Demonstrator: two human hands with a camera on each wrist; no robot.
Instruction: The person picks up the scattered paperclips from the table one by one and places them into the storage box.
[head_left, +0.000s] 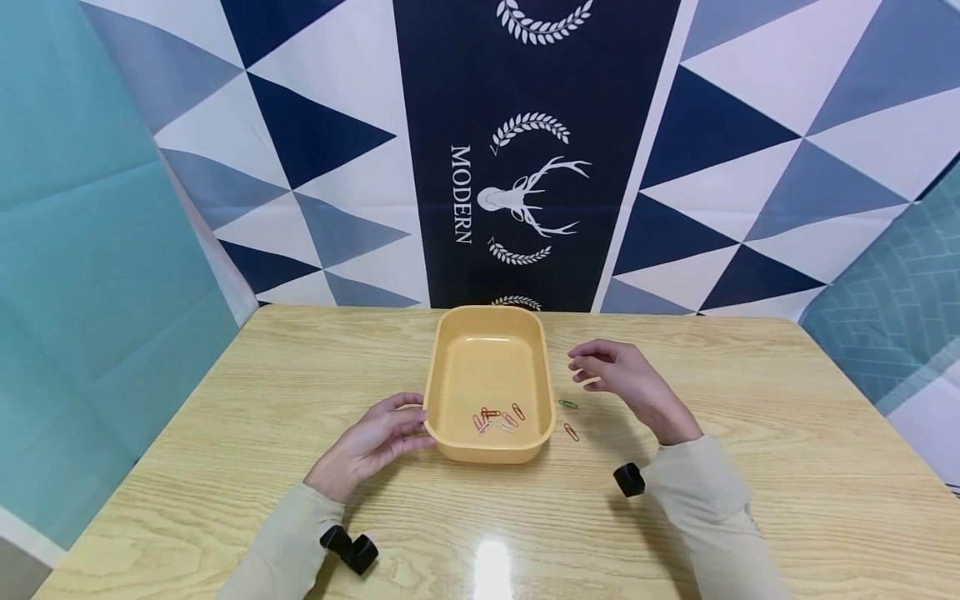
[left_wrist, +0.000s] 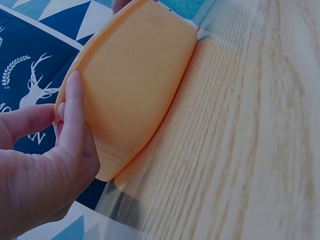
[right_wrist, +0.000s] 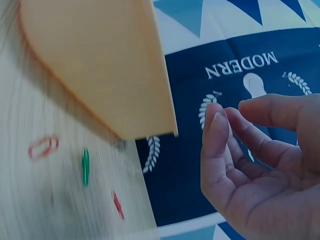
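A yellow-orange plastic tray [head_left: 491, 454] stands on the table, with several red, pink and white paper clips [head_left: 495, 418] inside near its front end. At the tray's left side my left hand [head_left: 378, 437] pinches the rim between thumb and fingers, as the left wrist view shows. My right hand [head_left: 626, 377] hovers to the right of the tray, fingers loosely bent, nothing seen between them. Below it on the table lie a green paper clip [head_left: 568, 404] and a red paper clip [head_left: 572, 432]. Another red paper clip [right_wrist: 118, 205] shows in the right wrist view; the head view does not show it.
The wood-grain table [head_left: 337, 350] reaches back to a patterned blue and white cloth [head_left: 337, 142]. Teal cloth [head_left: 97, 250] hangs at the left. A black wrist camera [head_left: 360, 554] sits on the left sleeve, another black wrist camera [head_left: 629, 480] on the right.
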